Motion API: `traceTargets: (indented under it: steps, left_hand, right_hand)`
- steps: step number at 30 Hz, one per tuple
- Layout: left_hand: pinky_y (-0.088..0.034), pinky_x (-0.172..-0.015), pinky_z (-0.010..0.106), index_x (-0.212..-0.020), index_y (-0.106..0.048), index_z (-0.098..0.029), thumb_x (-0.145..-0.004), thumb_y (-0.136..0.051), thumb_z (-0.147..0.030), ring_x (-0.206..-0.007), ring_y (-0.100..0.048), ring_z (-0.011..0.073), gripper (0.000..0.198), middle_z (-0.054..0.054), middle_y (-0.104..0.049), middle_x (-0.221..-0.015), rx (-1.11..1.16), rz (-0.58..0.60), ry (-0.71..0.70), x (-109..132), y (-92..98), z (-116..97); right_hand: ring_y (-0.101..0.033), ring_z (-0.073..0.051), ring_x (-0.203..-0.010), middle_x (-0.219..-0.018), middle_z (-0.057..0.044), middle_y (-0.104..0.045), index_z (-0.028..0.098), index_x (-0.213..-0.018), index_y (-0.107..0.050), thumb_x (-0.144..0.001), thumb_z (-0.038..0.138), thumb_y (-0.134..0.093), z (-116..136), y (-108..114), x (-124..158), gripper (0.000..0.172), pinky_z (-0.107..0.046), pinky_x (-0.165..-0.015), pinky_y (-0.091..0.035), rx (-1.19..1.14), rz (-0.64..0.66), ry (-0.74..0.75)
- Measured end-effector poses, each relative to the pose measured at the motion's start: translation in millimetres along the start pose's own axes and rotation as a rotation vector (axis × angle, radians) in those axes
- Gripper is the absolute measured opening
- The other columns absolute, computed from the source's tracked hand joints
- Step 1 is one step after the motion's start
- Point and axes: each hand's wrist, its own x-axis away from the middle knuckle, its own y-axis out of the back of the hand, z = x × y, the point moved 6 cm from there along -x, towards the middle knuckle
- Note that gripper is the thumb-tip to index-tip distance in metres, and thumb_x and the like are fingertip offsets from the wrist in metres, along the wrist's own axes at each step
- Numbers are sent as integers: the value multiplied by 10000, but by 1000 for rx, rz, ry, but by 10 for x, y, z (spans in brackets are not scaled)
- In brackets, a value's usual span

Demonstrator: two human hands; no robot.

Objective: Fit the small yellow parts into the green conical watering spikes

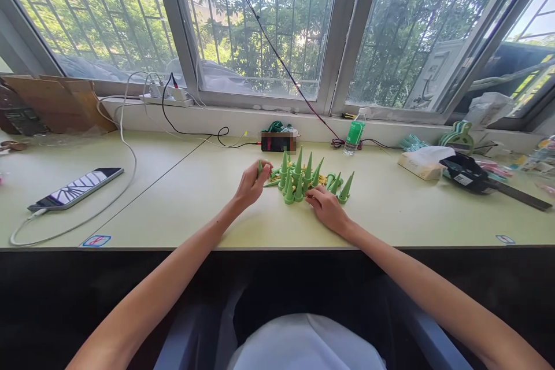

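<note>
Several green plastic cones [299, 176] with pointed tips stand upright in a cluster on the pale table [243, 225]. Small yellow pieces [321, 180] lie among and behind them. To the left of the cluster, my left hand [252, 182] is closed around one green cone [260, 167], its tip pointing up. My right hand [326, 206] rests low at the front right of the cluster, fingers pinched together near the cone bases. What those fingers hold, if anything, is hidden. More green cones [346, 188] stand or lean just beyond the right hand.
Behind the cluster a dark phone [277, 142] is propped up on a cable. A water bottle [355, 132] stands by the sill. At the right are a tissue box [420, 163] and a black tool [470, 173]; at the left, a charging phone [76, 189] with a white cable.
</note>
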Motion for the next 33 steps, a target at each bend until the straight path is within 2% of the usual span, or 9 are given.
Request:
traceTargets:
  steps: [7,11,15,18,25,29,33]
  left_hand:
    - [-406,-664,296,-909,-556,-183,-1021,-320,-451,-665,-482,133,375,40,-584,-833,-120,-7,-142,58,-37,-240]
    - [-415,-674,305,-797,-534,-179,-1020,-323,-443,-673,-500,143,405,34,-570,-757,-129,24,-162,105,-139,-291]
    - [-372,-587,279,-738,-523,-173,-1027,-293,-436,-564,-425,115,453,-6,-493,-637,-132,145,-132,183,-340,-284]
    - [-370,-577,267,-723,-521,-168,-1025,-289,-444,-564,-423,110,471,-8,-486,-624,-139,235,-127,235,-447,-269]
    - [-383,-575,248,-748,-576,-152,-1008,-373,-435,-568,-458,105,434,-8,-525,-631,-200,302,-68,272,-497,-130]
    - [-389,-561,242,-766,-621,-154,-942,-531,-458,-564,-462,100,362,0,-561,-678,-242,353,-116,299,-553,-121]
    - [-393,-558,242,-735,-620,-157,-913,-581,-465,-561,-457,99,358,-1,-551,-669,-253,370,-137,302,-560,-137]
  right_hand:
    - [-629,-200,-857,-988,-88,-621,195,-1051,-636,-976,156,-478,85,-46,15,179,-342,-764,-530,-63,66,89]
    - [-632,-201,-872,-991,-85,-621,194,-1084,-624,-970,137,-483,116,-55,21,190,-348,-787,-528,-70,89,110]
    - [-635,-198,-867,-994,-81,-617,196,-1073,-615,-965,130,-492,118,-50,22,177,-339,-777,-526,-61,88,96]
    - [-635,-194,-842,-972,-72,-616,193,-1053,-597,-959,129,-506,117,-39,23,145,-331,-768,-518,-39,85,62]
    - [-621,-187,-831,-965,-62,-613,206,-1033,-566,-981,169,-496,183,4,18,95,-313,-759,-495,-14,57,72]
    - [-605,-187,-840,-958,-63,-601,204,-1022,-564,-995,191,-480,229,9,7,90,-310,-768,-490,-32,65,103]
    - [-603,-187,-836,-942,-60,-597,204,-1017,-572,-1003,216,-475,255,14,-4,99,-310,-767,-489,-52,59,119]
